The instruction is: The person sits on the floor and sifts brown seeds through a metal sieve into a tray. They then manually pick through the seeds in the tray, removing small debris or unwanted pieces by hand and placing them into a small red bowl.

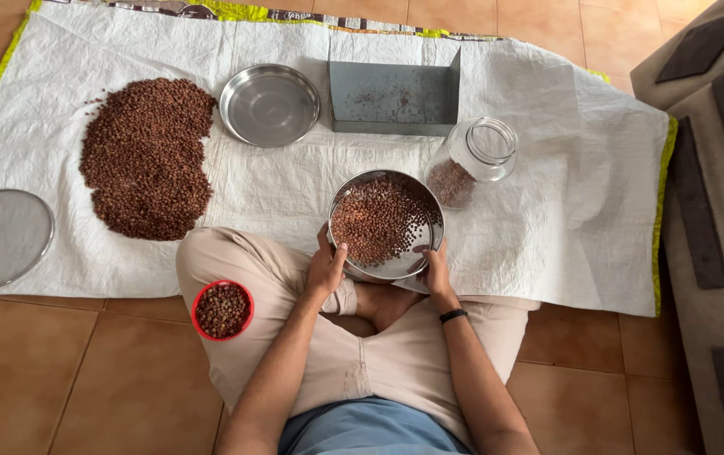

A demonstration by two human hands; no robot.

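Observation:
I sit cross-legged on the floor with a round steel sieve pan [396, 266] of brown chickpeas [379, 221] held over my lap. My left hand [326, 266] grips the pan's near-left rim. My right hand [436, 270], with a black band on its wrist, grips the near-right rim. A small red bowl [222, 310] of the same brown chickpeas rests on my left knee.
A white woven sheet [581, 194] covers the tiled floor. On it lie a large chickpea heap [147, 156], an empty steel plate [269, 105], a grey metal dustpan-like tray [391, 99] and a glass jar [473, 162]. A round mesh lid [0, 238] sits far left; a sofa [716, 168] stands right.

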